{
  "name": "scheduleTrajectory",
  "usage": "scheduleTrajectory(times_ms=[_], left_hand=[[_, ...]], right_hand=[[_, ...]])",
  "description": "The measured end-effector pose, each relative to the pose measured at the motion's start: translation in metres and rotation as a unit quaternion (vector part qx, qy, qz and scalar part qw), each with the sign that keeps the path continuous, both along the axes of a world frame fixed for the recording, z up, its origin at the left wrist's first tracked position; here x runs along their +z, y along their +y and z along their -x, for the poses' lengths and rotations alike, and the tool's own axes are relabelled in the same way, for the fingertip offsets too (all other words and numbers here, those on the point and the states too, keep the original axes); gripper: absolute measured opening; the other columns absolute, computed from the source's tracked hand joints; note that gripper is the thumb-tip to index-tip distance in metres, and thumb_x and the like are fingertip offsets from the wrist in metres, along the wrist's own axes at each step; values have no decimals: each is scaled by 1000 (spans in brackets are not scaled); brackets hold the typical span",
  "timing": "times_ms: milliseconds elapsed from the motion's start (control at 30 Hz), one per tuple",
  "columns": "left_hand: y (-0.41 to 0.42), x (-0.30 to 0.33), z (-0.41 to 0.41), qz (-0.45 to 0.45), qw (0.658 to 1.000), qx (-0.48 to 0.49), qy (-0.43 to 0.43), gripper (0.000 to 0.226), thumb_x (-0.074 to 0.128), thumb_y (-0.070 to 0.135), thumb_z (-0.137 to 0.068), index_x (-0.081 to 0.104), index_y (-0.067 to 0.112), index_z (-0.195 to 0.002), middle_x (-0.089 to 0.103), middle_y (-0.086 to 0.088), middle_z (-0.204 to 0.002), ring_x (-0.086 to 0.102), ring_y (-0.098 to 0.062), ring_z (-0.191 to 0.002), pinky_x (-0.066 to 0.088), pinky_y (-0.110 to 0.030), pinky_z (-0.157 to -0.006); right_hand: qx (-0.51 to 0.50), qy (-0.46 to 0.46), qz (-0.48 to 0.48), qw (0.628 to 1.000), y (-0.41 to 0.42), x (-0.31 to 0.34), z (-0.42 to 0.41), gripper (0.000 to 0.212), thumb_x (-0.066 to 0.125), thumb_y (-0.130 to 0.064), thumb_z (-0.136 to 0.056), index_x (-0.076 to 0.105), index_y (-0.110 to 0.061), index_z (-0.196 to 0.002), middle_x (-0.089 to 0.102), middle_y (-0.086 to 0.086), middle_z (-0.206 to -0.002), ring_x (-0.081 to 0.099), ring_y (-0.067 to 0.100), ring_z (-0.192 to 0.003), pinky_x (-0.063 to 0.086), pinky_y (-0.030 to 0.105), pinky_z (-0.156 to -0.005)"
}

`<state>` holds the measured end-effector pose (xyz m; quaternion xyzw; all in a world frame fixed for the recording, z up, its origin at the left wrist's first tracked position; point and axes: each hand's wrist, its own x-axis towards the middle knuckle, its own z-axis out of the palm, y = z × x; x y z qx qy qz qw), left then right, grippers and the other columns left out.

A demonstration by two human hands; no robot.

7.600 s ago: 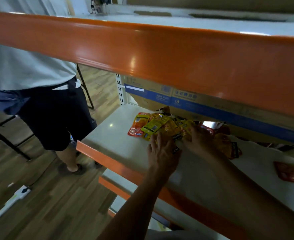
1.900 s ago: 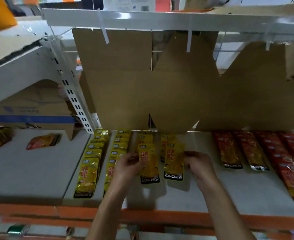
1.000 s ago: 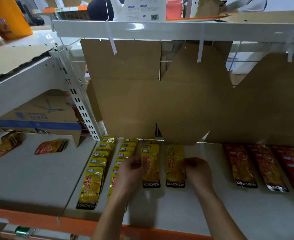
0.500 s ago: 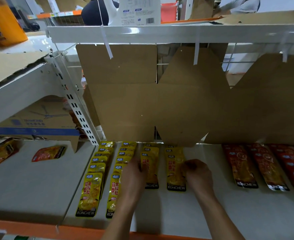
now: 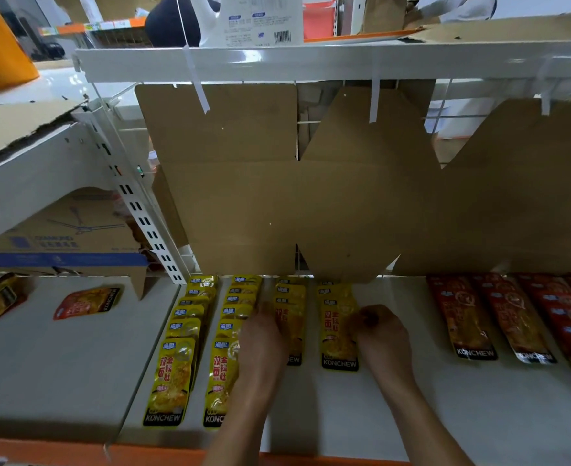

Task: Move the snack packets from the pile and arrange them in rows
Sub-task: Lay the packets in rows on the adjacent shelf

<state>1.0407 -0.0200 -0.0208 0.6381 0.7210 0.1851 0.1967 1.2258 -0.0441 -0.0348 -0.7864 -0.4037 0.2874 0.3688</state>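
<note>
I see left hand [image 5: 260,344] flat on third packet [image 5: 294,317] | right hand [image 5: 380,334] pinching fourth packet [image 5: 339,331], lower centre | long axes toward the back

Flattened cardboard [image 5: 311,203] behind the white shelf [image 5: 445,408] (blue-banded carton [image 5: 62,243] at left).

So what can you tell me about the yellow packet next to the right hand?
The yellow packet is a flat, shiny, plastic-looking pouch with red characters and a black KONCHEW band at its near end. It lies flat, lengthwise, on the white shelf, frontmost in the fourth yellow row, overlapping the packets behind. The right hand touches its right edge with curled fingers.
</note>
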Motion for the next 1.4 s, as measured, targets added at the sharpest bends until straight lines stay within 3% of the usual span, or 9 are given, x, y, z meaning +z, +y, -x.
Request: scheduleTrajectory(times_ms=[133, 200, 333, 433, 600, 767, 867, 1133, 1400], left_hand=[[0, -4, -6, 7, 1000, -1, 10, 43, 56, 34, -95, 55, 5, -128, 66, -12, -105, 63, -27, -93, 50, -36, -77], [-2, -6, -10, 6, 1000, -5, 24, 50, 55, 38, -95, 50, 4, -132, 62, -14, -115, 60, -30, -103, 47, -38, -86], [-5, -11, -15, 2, 996, -38, 82, 57, 53, 50, -92, 51, 6, -129, 57, -13, -124, 53, -30, -114, 39, -36, -93], [-6, -17, -15, 26, 993, -47, 102, 68, 53, 56, -90, 45, 8, -137, 50, -11, -134, 48, -29, -124, 36, -34, -99], [-7, -18, -15, 20, 992, -49, 112, 69, 55, 54, -88, 43, 9, -138, 51, -10, -135, 48, -28, -123, 36, -34, -99], [-10, -9, -16, 20, 995, -37, 92, 75, 58, 48, -91, 32, 4, -145, 46, -14, -141, 46, -30, -129, 34, -33, -105], [-11, -8, -17, 22, 996, -28, 82, 77, 59, 47, -91, 30, 1, -146, 46, -16, -141, 45, -31, -129, 33, -35, -107], [-15, -1, -19, 30, 996, -15, 86, 78, 58, 51, -92, 29, 3, -146, 45, -14, -141, 49, -30, -126, 42, -35, -101], [-17, 0, -20, 31, 995, -29, 87, 85, 63, 57, -85, 32, 4, -145, 48, -13, -137, 53, -30, -123, 46, -35, -97]], right_hand=[[16, -107, -32, 994, -2, -6, 13, 53, 68, -46, -85, 60, -11, -122, 62, 11, -113, 56, 29, -106, 43, 36, -86], [51, -185, -16, 981, -2, -10, 21, 65, 68, -57, -80, 60, -6, -120, 62, 13, -111, 53, 33, -107, 40, 39, -90], [74, -284, -27, 956, -3, -15, 33, 82, 69, -75, -59, 61, -7, -102, 60, 12, -90, 54, 34, -86, 43, 39, -75], [79, -293, -58, 951, -3, -13, 36, 83, 89, -55, -47, 61, -1, -103, 56, 16, -87, 56, 36, -77, 47, 40, -69], [83, -269, -51, 958, -2, -14, 40, 78, 90, -29, -47, 59, 4, -110, 55, 20, -88, 55, 38, -74, 48, 41, -67], [76, -275, -44, 957, 0, -18, 43, 79, 90, -30, -46, 58, 5, -108, 54, 20, -85, 55, 38, -69, 48, 40, -63], [59, -263, -28, 962, -1, -18, 44, 80, 86, -34, -54, 55, 3, -118, 55, 19, -93, 55, 38, -76, 47, 41, -68], [68, -267, -45, 960, 0, -26, 44, 70, 77, -38, -59, 54, 2, -112, 56, 17, -95, 49, 36, -84, 43, 41, -72], [66, -254, -10, 965, -4, -24, 44, 87, 67, -52, -57, 49, -4, -127, 54, 14, -106, 48, 35, -91, 40, 40, -77]])
